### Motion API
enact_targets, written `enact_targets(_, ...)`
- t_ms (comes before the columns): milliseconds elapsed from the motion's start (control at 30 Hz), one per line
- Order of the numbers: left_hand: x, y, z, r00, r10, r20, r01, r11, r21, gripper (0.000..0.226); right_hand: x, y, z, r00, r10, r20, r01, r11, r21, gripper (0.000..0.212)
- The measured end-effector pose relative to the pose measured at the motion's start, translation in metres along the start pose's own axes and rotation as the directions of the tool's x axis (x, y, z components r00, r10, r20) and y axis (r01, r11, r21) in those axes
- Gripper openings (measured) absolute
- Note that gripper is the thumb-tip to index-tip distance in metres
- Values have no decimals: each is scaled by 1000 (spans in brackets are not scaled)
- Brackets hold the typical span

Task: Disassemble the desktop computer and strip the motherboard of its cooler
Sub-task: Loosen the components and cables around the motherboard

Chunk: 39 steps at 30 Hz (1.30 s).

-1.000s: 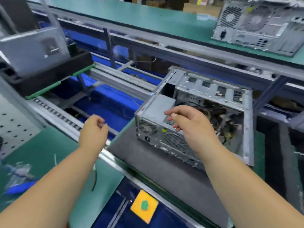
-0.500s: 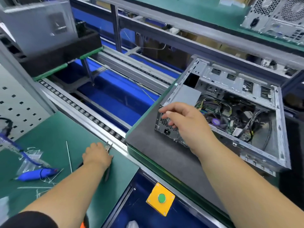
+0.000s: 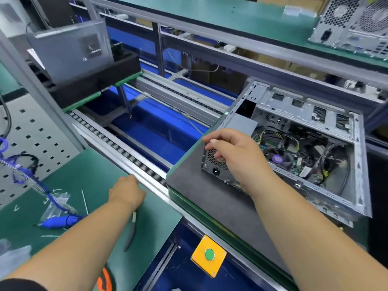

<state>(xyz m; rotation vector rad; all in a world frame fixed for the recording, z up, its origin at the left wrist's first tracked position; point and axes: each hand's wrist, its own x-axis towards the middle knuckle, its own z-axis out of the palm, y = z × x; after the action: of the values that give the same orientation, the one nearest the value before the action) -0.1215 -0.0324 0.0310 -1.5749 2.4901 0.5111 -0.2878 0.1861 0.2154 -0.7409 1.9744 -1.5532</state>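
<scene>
the desktop computer point(image 3: 302, 143) lies on its side on the grey foam pad point(image 3: 210, 198), with the open side up, so i can look into it. its long axis goes from the corner near me, where the power supply point(image 3: 237, 127) sits, away to the far right. inside the computer, just right of the power supply, i see the cooler point(image 3: 277, 158) with its purple middle, on the motherboard point(image 3: 302, 166), with many cables around it.

my right hand point(image 3: 237, 156) is at the power supply corner of the computer. its fingers are curled over the vent grille there and seem to touch the metal, but i cannot tell if they really grip something. this hand is the nearer one, and the cooler lies just beyond it, to the right.

my left hand point(image 3: 128, 192) is well apart from the computer, to the left of the pad, on the green mat point(image 3: 88, 185). it lies knuckles up over the top of a thin tool point(image 3: 131, 234). i cannot tell if it holds the tool.
</scene>
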Motion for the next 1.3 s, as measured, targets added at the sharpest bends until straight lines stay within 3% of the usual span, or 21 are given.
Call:
enact_targets(133, -10, 62, -49, 940, 162, -300, -248, 928, -279, 20, -10, -12, -27, 998, -27, -49, 27, 1000, -10, 22)
enact_targets(300, -49, 153, -95, 750, 405, -523, -619, 707, -341, 10, -27, -14, -85, 989, -43, -144, 38, 999, -36, 21)
enact_targets(433, -91, 220, -101, 598, 607, -522, -797, 519, -309, 11, -43, -6, -150, 950, -16, -313, -5, 998, -66, 24)
enact_targets(567, -129, 279, -86, 510, 745, -430, -857, 396, -330, 12, -60, 13, -210, 879, 62, -473, -91, 995, -40, 25)
enact_targets(633, -142, 306, -75, 526, 775, -350, -833, 386, -397, 11, -67, 24, -232, 853, 73, -516, -109, 993, -40, 27)
enact_targets(767, -157, 348, -56, 623, 753, -213, -707, 426, -564, 15, -75, 47, -264, 847, 95, -523, -136, 990, -41, 29)
enact_targets(1033, -153, 403, -35, 797, 603, 10, -419, 565, -711, 7, -61, 78, -288, 852, 125, -508, -163, 986, -30, 26)
enact_targets(1200, -129, 436, -33, 787, 593, 173, -360, 668, -651, 10, -30, 83, -273, 842, 111, -528, -163, 985, -53, 26)
enact_targets(1300, -116, 458, -30, 743, 587, 322, -326, 738, -591, 12, -8, 84, -262, 827, 27, -561, -191, 953, -236, 24)
